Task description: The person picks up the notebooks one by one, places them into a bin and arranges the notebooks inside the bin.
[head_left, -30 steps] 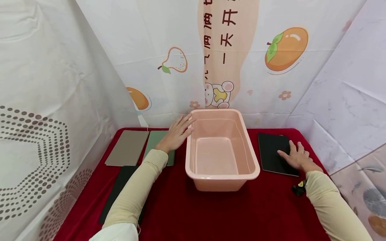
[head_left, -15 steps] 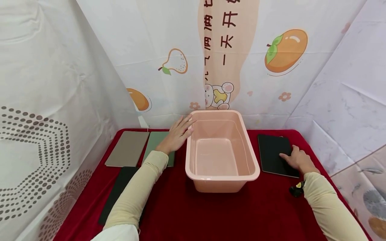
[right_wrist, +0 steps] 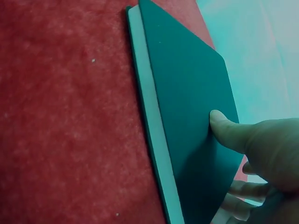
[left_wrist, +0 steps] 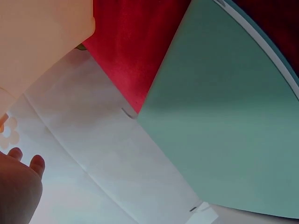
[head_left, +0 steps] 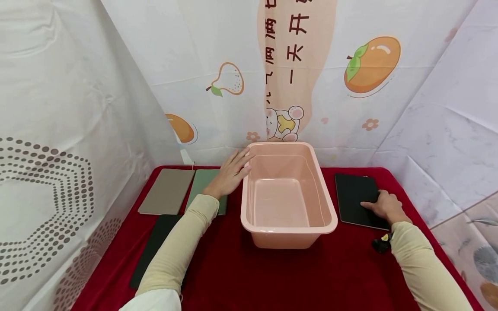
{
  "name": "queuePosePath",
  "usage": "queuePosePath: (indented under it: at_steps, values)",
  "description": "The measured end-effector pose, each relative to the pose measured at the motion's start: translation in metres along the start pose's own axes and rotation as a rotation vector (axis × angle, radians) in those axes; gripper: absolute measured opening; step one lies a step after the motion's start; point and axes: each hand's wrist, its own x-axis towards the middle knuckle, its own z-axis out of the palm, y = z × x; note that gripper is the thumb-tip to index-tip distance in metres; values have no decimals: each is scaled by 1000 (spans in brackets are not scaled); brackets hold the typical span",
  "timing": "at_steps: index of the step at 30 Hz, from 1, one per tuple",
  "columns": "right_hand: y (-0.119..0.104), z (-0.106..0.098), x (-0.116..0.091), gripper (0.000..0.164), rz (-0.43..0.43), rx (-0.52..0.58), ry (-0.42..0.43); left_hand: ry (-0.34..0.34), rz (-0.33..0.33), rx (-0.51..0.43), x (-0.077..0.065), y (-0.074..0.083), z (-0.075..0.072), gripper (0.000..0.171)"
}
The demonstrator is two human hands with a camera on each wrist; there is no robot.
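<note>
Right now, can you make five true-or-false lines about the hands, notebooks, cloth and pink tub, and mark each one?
The right hand has its thumb on a black notebook. True.
The tablecloth is blue. False: the tablecloth is red.
The green notebook lies between the beige notebook and the pink tub. True.
The left hand grips the beige notebook. False: the left hand is at the pink tub's rim.
The left sleeve hides part of another black notebook. True.
</note>
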Motion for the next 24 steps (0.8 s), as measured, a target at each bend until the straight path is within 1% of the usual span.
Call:
queuePosePath:
  at_steps: [3,6,10,13,17,20,24]
  values:
    - [-1,-3,0,103,24,33,-27,4,7,0,-1,1,0,60]
    - [-3,-7,0,104,48,80,-55,17,20,-5,-1,1,-1,59]
    - [-3,-11,0,107,57,118,-78,33,17,-11,-1,1,0,58]
    - [1,-10,-1,110,59,143,-101,27,13,-14,-1,1,1,57]
    - [7,-8,-4,110,68,186,-119,14,25,-20,0,2,3,54]
    - [9,-7,-3,107,54,188,-105,17,26,-16,1,2,4,53]
    - [8,-7,1,106,23,129,-68,25,13,-12,1,0,4,54]
